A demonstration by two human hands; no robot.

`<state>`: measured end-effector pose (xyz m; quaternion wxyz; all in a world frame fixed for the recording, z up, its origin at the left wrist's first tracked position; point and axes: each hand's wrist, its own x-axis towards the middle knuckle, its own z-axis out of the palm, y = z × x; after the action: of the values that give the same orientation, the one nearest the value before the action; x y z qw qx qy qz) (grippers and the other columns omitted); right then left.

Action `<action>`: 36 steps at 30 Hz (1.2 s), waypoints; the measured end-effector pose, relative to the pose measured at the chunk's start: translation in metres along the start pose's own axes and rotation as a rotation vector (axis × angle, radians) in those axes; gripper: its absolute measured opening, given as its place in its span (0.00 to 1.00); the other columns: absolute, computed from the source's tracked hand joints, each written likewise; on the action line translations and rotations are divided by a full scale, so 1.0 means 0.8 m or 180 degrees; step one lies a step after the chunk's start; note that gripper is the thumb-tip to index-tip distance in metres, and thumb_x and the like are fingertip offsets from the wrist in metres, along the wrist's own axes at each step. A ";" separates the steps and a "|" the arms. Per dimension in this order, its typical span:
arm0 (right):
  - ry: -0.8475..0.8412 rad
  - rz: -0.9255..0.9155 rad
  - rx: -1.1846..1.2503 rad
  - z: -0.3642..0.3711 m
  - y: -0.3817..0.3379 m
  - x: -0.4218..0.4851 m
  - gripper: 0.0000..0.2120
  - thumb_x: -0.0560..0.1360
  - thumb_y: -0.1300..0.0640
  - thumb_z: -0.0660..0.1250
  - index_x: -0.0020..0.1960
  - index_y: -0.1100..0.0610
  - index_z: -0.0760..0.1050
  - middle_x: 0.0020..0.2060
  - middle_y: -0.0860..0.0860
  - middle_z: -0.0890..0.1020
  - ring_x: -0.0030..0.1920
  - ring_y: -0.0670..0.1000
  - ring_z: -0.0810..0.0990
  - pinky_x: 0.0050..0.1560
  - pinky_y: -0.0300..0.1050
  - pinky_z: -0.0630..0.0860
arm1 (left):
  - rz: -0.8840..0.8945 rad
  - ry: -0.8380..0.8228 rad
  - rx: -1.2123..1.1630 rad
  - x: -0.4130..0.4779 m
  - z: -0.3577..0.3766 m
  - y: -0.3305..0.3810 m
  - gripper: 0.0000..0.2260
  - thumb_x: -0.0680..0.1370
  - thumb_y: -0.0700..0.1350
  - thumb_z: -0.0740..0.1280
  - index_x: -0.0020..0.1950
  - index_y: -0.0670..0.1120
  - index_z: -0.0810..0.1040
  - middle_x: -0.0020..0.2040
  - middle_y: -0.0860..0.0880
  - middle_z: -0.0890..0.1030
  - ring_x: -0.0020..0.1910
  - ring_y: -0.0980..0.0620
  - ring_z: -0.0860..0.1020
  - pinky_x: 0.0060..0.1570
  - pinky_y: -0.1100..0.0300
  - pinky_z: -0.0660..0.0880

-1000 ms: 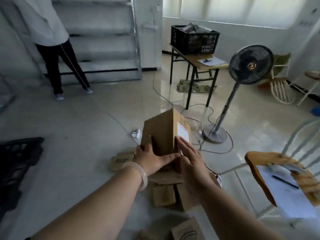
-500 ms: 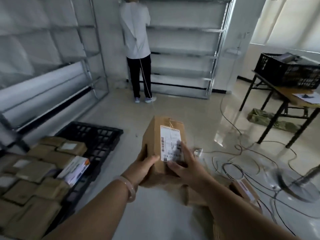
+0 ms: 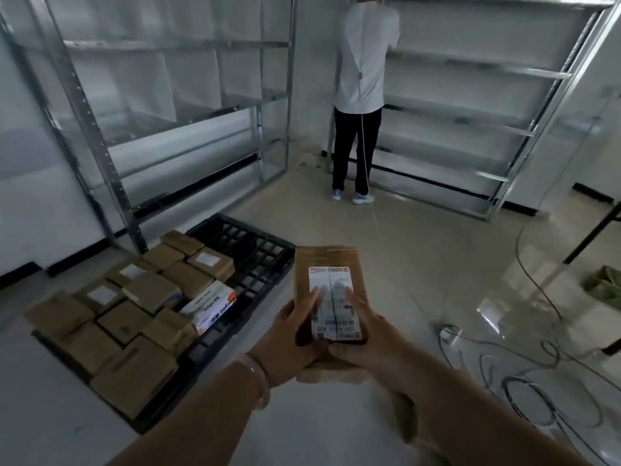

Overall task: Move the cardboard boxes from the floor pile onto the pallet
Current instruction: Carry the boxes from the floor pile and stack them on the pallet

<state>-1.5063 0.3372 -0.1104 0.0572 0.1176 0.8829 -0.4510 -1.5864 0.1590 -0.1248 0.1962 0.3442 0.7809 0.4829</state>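
Observation:
I hold a brown cardboard box [image 3: 327, 264] with a white shipping label in front of me, above the floor. My left hand [image 3: 289, 341] grips its left side and my right hand [image 3: 366, 334] grips its right side, thumbs lying on the label. To the left, a black plastic pallet [image 3: 255, 253] lies on the floor. Several brown cardboard boxes [image 3: 134, 317] and one white and orange box [image 3: 210, 306] cover its near and left part. The pallet's far right grid is bare. The floor pile is out of view.
Metal shelving [image 3: 161, 95] lines the left and back walls. A person [image 3: 359, 95] in a white top stands at the back shelves, facing away. Loose cables [image 3: 524, 375] coil on the shiny floor at right. A black table leg [image 3: 594, 237] slants at the right edge.
I have turned left with the box lifted from the floor pile. The pallet has come closer and more central, and the box's label now faces me.

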 end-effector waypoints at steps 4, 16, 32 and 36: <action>-0.0225 -0.0151 0.0045 -0.004 0.019 0.060 0.52 0.71 0.53 0.77 0.80 0.44 0.42 0.70 0.41 0.66 0.68 0.40 0.64 0.63 0.29 0.64 | -0.0088 0.0208 0.0242 0.040 -0.012 -0.032 0.41 0.74 0.45 0.74 0.77 0.56 0.49 0.72 0.53 0.60 0.62 0.82 0.56 0.58 0.82 0.61; -0.0818 -0.0400 0.0006 -0.102 0.043 0.266 0.51 0.74 0.55 0.74 0.79 0.41 0.40 0.75 0.50 0.62 0.74 0.49 0.64 0.71 0.44 0.67 | -0.0797 0.0728 0.0143 0.237 -0.039 -0.064 0.38 0.77 0.49 0.70 0.79 0.59 0.50 0.75 0.47 0.59 0.75 0.46 0.61 0.72 0.47 0.66; -0.1358 -0.0545 -0.0305 -0.021 -0.054 0.600 0.50 0.72 0.52 0.76 0.79 0.38 0.43 0.75 0.47 0.62 0.72 0.46 0.65 0.73 0.45 0.65 | -0.1242 0.1246 -0.0018 0.382 -0.254 -0.233 0.39 0.76 0.48 0.70 0.80 0.58 0.50 0.76 0.49 0.58 0.74 0.48 0.62 0.70 0.47 0.69; -0.1287 -0.0528 -0.0213 -0.001 -0.092 0.684 0.50 0.71 0.51 0.76 0.78 0.36 0.43 0.76 0.45 0.62 0.72 0.45 0.65 0.74 0.50 0.65 | -0.1182 0.1199 -0.0171 0.434 -0.335 -0.269 0.38 0.76 0.46 0.71 0.80 0.56 0.52 0.75 0.50 0.61 0.74 0.49 0.64 0.70 0.47 0.69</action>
<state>-2.0537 0.3819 -0.1656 0.1997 -0.0503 0.8746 -0.4390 -2.0709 0.1819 -0.1853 0.1418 0.0937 0.8403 0.5148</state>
